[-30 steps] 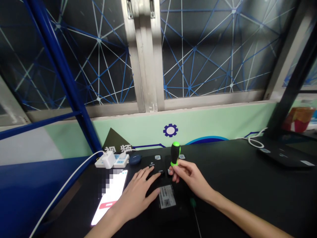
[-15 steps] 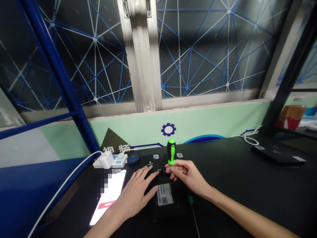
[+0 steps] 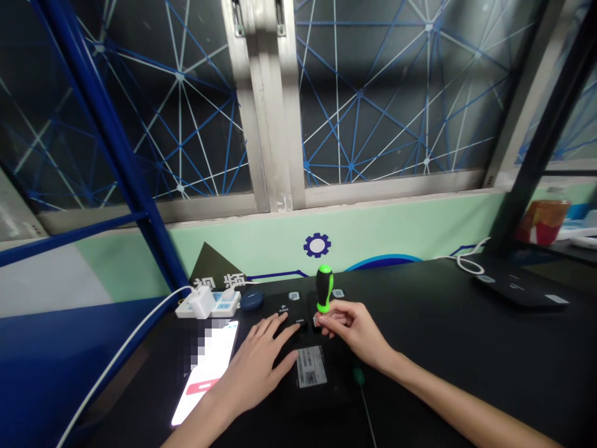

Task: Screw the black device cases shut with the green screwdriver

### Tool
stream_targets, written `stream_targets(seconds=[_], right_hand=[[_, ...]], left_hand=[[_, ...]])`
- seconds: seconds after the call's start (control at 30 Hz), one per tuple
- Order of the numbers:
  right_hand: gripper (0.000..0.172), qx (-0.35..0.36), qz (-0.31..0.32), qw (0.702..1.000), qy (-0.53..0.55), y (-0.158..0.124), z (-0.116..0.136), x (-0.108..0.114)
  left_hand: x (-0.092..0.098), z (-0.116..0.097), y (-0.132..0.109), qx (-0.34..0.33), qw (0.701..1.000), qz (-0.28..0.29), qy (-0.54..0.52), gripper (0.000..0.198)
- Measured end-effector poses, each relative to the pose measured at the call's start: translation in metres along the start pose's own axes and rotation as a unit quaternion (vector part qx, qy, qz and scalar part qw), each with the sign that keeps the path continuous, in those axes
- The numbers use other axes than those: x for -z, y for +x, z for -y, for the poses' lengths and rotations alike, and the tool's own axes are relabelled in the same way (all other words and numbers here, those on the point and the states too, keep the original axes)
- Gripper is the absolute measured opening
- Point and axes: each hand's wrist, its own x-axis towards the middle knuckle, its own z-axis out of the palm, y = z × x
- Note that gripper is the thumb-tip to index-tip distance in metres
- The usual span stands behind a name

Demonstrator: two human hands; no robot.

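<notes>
My left hand (image 3: 267, 354) lies with its fingers spread, the fingertips on a black box-shaped device (image 3: 285, 306) and the thumb by a white label (image 3: 311, 366) on another black device. My right hand (image 3: 349, 325) pinches the lower end of an upright screwdriver (image 3: 324, 289) with a black and green handle. Below that handle, the shaft and tip are hidden by my fingers. Behind the screwdriver a further black device (image 3: 338, 293) shows a small sticker. A second screwdriver with a dark green handle (image 3: 358, 375) lies below my right hand.
A lit phone (image 3: 209, 367) lies left of my left hand. Behind it are a white power strip (image 3: 227, 303) with a charger, and a dark blue case (image 3: 252, 301). At the right are a flat black device (image 3: 520, 291), a white cable (image 3: 469, 266) and a reddish cup (image 3: 543, 221).
The green and black handle has turned in my right fingers, its green strip now facing right. My left hand has stayed in place. The view has shifted slightly.
</notes>
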Motion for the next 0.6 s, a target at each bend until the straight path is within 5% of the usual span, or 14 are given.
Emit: stream_targets(seconds=[0.6], right_hand=[[0.035,0.005,0.039,0.998,0.046,-0.0042,0.0088,0.0020]], left_hand=[[0.0004,0.0002,0.0020,-0.010,1.000,-0.010,0.002,0.048]])
